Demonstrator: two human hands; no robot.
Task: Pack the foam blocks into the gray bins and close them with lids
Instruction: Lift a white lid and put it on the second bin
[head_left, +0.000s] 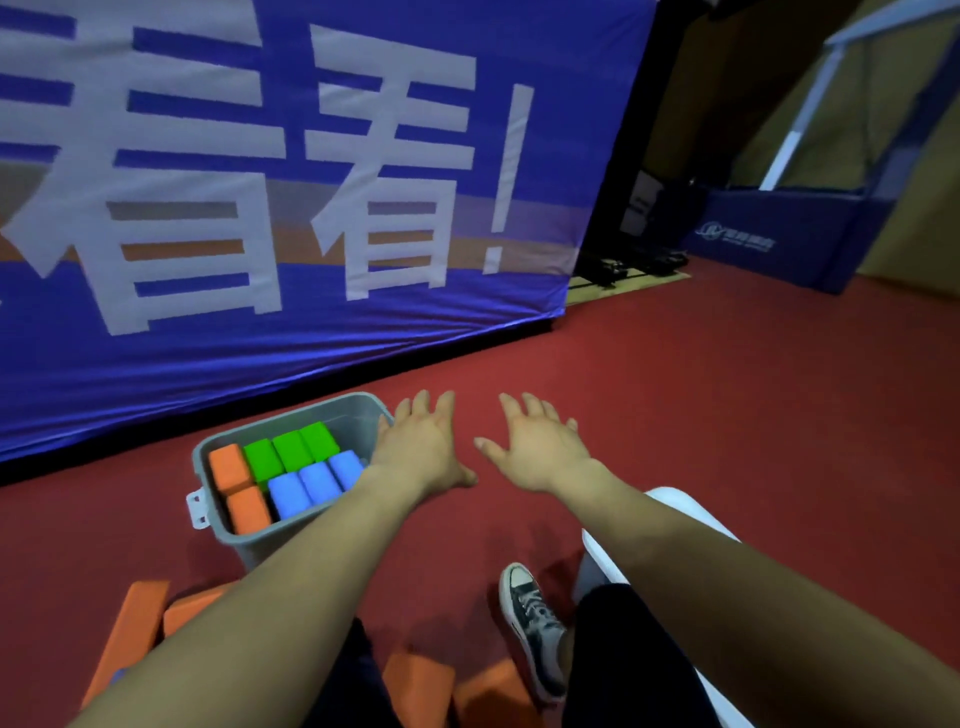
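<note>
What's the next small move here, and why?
Probably reach for a lid: the gray bin looks full with orange, green and blue foam blocks and is uncovered, and both the left hand and right hand are open, holding nothing. No lid is clearly visible; the pale object under the right forearm might be one.

Gray bin (358, 410) holds orange, green and blue blocks (291, 449); floor (727, 415) is red; eleven o'clock banner (156, 374) is blue with white characters (405, 145).

The gray bin (254, 548) is looking like smooth plastic, the foam blocks (291, 452) are showing matt faces, the banner (260, 338) is hanging as creased, faintly shiny cloth, and the floor (675, 389) is lying matt red.
</note>
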